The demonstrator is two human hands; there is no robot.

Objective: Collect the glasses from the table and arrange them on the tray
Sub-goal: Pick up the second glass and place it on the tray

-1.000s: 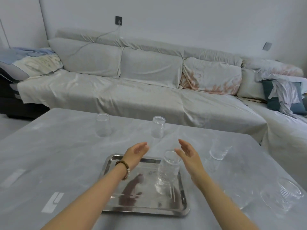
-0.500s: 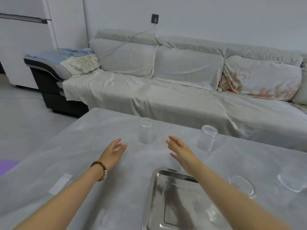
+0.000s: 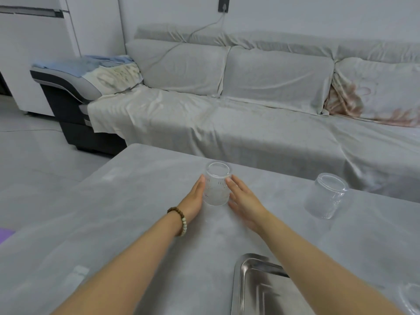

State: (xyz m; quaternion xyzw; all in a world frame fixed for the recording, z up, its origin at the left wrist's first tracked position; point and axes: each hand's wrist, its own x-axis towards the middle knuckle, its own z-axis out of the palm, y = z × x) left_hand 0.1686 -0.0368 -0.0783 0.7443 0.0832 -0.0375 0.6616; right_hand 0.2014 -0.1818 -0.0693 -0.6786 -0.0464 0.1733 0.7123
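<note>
Here the grey bench (image 3: 113, 223) fills most of the view, and the metal tray (image 3: 252, 289) is seen only by its corner at the lower edge, near to the person. A clear glass (image 3: 217, 186) stands upright on the bench, well apart from the tray, and a second glass (image 3: 326, 196) stands further to the right. The step in hand is judged to be the taking of the first glass. It would be done well if both palms are pressed evenly on the opposite walls before any lift, and if the glass is kept upright on its way to the tray, because a smooth wall can slip. Both forearms are stretched forward and low over the bench. The left hand (image 3: 193, 198) is held flat at the left side of the glass, the right hand (image 3: 244, 198) at its right side. The fingers (image 3: 234, 186) are extended and not curled; they seem to touch the wall, but a firm hold cannot be confirmed
</note>
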